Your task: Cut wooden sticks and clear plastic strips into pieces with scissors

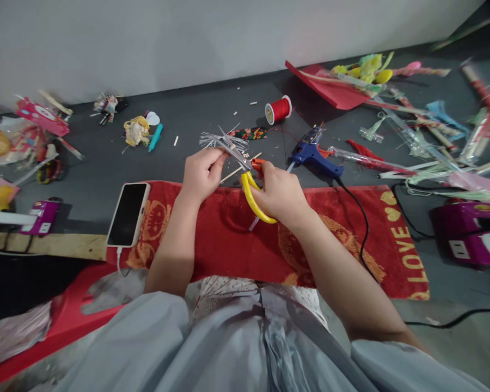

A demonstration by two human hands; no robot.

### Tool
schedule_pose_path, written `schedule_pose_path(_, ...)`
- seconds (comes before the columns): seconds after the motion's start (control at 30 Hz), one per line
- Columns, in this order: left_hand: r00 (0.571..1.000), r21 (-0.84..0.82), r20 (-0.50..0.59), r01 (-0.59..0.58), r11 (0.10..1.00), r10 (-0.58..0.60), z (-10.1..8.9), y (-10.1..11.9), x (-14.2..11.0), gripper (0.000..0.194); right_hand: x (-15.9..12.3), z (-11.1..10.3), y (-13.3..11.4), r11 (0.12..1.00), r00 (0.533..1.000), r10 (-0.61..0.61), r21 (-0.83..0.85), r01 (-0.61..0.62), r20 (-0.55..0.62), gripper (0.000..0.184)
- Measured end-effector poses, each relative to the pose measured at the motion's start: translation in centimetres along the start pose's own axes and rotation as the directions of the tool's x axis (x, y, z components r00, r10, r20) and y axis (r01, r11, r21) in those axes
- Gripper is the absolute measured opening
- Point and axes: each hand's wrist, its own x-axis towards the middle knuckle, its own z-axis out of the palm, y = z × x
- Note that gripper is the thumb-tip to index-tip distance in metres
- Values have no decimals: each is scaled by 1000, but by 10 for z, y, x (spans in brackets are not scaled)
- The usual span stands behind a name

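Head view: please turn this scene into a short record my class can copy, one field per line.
Left hand: fingers pinched together at the pale strands
Right hand: holds scissors with yellow and orange handles
Blades: reaching across the strands
Towel: red, lettered LOVE, on the dark tabletop
At towel's left end: phone with white cable
Beyond towel, to the right: blue glue gun
Farther back: spool of red thread

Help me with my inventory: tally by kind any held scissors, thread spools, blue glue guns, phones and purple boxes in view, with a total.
Held scissors: 1
Thread spool: 1
Blue glue gun: 1
Phone: 1
Purple boxes: 2
Total: 6
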Motion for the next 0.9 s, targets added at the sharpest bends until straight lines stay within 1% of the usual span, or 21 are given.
schedule_pose_path(0.23,1000,24,16,25,999,-25,3,1,-1,40,-1,-4,-1,997,999,20,-72,-17,37,48)
schedule_pose_path(0.37,1000,9,4,17,1000,-17,5,1,-1,39,0,-3,-1,996,999,23,-87,-20,27,50)
schedule_pose_path(0.57,999,20,-39,31,999,-31,8,2,-1,40,1,-4,2,998,1000,10,-67,-9,24,50)
schedule_pose_path(0.77,998,-11,-31,60,998,-60,7,5,-1,43,2,-6,3,999,998,8,-36,-6,67,46)
schedule_pose_path(0.9,997,-35,-37,71,997,-73,5,4,0,47,1,-2,3,1000,1000,13,-1,-13,24,46)
